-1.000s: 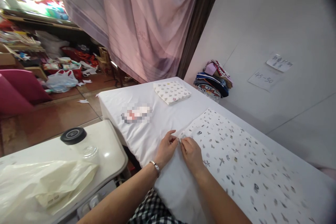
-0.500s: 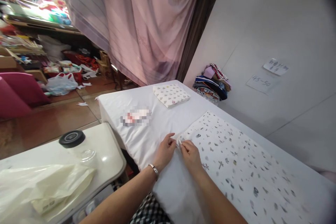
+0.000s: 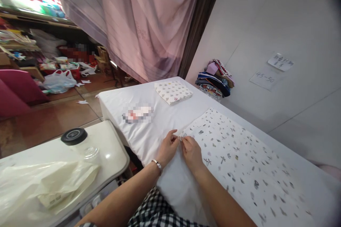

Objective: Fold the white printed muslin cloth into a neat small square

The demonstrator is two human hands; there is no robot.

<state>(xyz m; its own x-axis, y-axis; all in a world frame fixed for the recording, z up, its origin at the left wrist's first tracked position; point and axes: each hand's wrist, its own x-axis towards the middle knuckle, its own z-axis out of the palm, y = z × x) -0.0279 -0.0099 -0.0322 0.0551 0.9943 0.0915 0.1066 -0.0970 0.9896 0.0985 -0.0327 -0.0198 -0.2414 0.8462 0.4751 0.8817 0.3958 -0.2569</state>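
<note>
A white cloth printed with small grey figures lies spread flat on the white-covered table. My left hand, with a watch on its wrist, and my right hand meet at the cloth's near left corner. Both pinch that corner with thumb and fingers closed, and the fingertips nearly touch each other. A folded white cloth with a small pattern rests farther back on the table, out of reach of both hands.
A cream side table at the left carries a clear jar with a black lid and a pale plastic bag. A pile of folded fabrics sits by the wall. A pink curtain hangs behind, with cluttered floor and shelves at the left.
Both hands stay pinched on the cloth corner; only the camera view shifts slightly.
</note>
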